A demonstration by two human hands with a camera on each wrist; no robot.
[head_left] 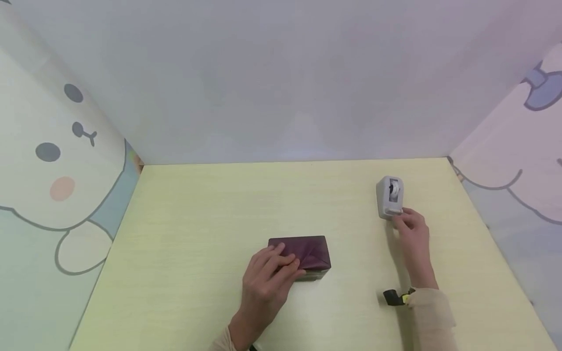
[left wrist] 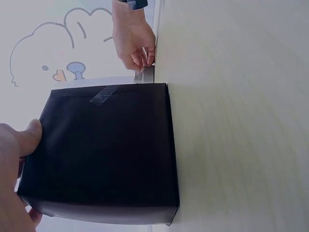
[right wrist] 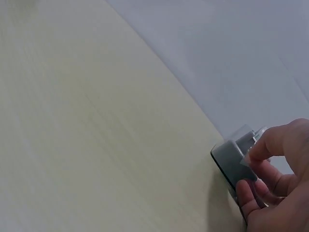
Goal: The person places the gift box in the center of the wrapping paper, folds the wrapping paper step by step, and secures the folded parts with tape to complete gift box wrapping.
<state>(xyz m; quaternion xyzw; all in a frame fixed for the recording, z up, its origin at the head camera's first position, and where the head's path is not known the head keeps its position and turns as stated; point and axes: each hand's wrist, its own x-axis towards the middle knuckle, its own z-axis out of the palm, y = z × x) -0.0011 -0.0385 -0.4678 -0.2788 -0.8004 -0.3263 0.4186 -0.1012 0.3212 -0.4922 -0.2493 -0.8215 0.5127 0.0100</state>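
Note:
A box wrapped in dark purple paper (head_left: 312, 251) lies on the table, with folded paper on its top. My left hand (head_left: 265, 285) holds it, fingers across the top and thumb against the near side. A short strip of clear tape (left wrist: 104, 95) sticks to that side in the left wrist view. To the right stands a grey tape dispenser (head_left: 383, 197) with a roll of clear tape (head_left: 394, 189) inside. At its cutter end my right hand (head_left: 412, 239) pinches a small piece of clear tape (right wrist: 245, 162) between thumb and forefinger.
The pale yellow tabletop (head_left: 197, 209) meets a plain whitish wall (head_left: 281, 97) at the back. Side panels with cartoon animals (head_left: 61, 146) border it left and right. A black and yellow strap piece (head_left: 395, 297) shows beside the right sleeve (head_left: 432, 312).

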